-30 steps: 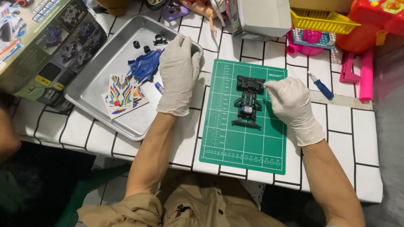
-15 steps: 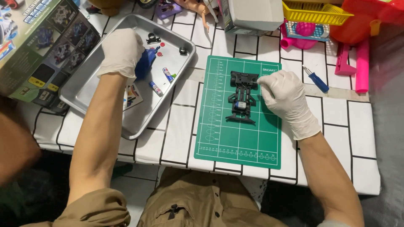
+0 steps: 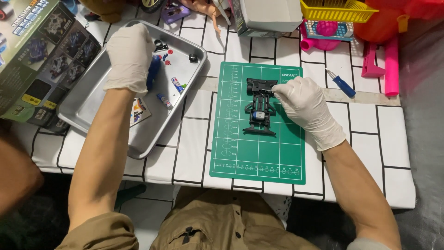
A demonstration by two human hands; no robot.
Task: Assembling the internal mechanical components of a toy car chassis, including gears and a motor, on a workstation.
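Reaching into the metal tray (image 3: pixel 95 111), the gloved left hand (image 3: pixel 129 55) curls over a blue part (image 3: pixel 153 71); whether its fingers grip it cannot be told. Small cells, black bits and a sticker sheet (image 3: pixel 138 111) lie in the tray. The right hand (image 3: pixel 305 104) pinches the black chassis (image 3: pixel 260 105) on the green mat (image 3: pixel 259 153).

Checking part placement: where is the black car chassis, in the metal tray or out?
Out: the black car chassis lies on the green cutting mat, beside the metal tray.
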